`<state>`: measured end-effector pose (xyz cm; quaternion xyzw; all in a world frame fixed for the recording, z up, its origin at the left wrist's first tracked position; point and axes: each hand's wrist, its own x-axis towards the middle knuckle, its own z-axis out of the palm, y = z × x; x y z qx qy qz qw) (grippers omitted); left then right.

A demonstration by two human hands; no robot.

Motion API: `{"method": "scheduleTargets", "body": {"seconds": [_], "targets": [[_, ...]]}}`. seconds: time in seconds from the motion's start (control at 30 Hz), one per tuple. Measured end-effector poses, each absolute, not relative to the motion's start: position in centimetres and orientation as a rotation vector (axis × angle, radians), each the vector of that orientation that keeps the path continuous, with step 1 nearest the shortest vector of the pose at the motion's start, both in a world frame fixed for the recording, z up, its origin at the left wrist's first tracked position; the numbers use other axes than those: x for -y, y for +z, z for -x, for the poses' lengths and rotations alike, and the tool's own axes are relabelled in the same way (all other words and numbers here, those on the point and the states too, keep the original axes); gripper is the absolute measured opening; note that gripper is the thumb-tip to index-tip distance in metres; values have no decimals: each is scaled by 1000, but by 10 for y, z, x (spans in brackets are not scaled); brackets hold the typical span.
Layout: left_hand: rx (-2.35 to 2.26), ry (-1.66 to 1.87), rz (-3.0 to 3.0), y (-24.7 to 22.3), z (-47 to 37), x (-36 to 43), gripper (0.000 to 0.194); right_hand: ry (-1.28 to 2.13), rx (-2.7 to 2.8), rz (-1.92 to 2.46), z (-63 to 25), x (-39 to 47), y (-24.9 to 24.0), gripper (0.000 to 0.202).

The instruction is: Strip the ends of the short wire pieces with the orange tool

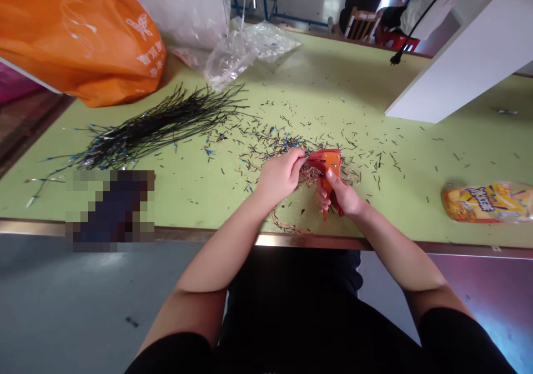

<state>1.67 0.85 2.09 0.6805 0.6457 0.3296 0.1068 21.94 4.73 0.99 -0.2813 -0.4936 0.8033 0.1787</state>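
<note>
An orange-red wire stripper (pixel 332 163) is gripped in my right hand (pixel 343 195), fingers wrapped round its handles. Its jaws point left, toward my left hand (pixel 281 173). The left fingertips pinch together right at the jaws; what they hold is too small and hidden to name. Beneath and around both hands lies a pile of scraps (pixel 291 142), with short black cut pieces, blue bits and copper-coloured strands. A bundle of long black wires (pixel 162 120), some with blue or silvery ends, lies on the table to the left.
The green table (pixel 200 196) has a metal front edge. An orange bag (pixel 112 41) and clear plastic bags (pixel 237 49) stand at the back left. A white panel (pixel 453 63) rises at the right behind a yellow snack packet (pixel 487 202). A blurred-out dark object (pixel 114 207) lies front left.
</note>
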Motion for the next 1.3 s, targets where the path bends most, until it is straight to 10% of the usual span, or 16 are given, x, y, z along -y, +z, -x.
{"method": "scheduleTargets", "body": {"seconds": [0.57,1.3], "targets": [[-2065,1394,-1857,17,-12,-11,22,1714,1031,687,-222,-63,20,51],[-1884,1393,-2510,18,-45,3,16,1844,1206,807,-204,-42,-16,66]]}}
